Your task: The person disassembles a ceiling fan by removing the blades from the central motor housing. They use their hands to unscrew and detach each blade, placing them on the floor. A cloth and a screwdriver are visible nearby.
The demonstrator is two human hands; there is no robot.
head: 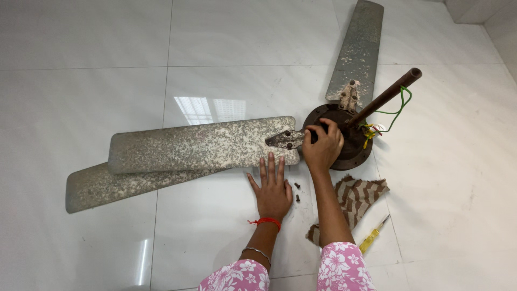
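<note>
A dismantled ceiling fan is seen from above on a glossy white tiled floor [81,81]. At its centre lies the round, dark brown metal motor housing [353,148], right of the frame's middle. The right hand [322,146] is laid over the housing's left edge, its fingers curled down around the rim where a grey metal blade bracket [284,139] meets it; whether anything small is pinched in the fingertips cannot be told.

The bracket belongs to a long, flat, speckled grey-and-cream fan blade [202,144], stretched leftward from the housing. Its lower edge is touched by the fingertips of the left hand [273,191], which is pressed flat on the floor with fingers spread and straight, holding nothing. A red thread and a thin silver bangle are worn on that wrist.

A second weathered blade [121,186] is partly tucked beneath the first, angled down to the left. A third blade [360,51] is pointed up toward the top edge. A brown metal rod [385,97] is slanted up and right from the housing, with green and yellow wires [396,110] looped beside it.

Two small dark screws [297,192] are seen on the floor just beside the left hand. Under the right forearm a brown-and-cream striped cloth [355,196] is crumpled, and a yellow-handled screwdriver [373,235] lies near it.
</note>
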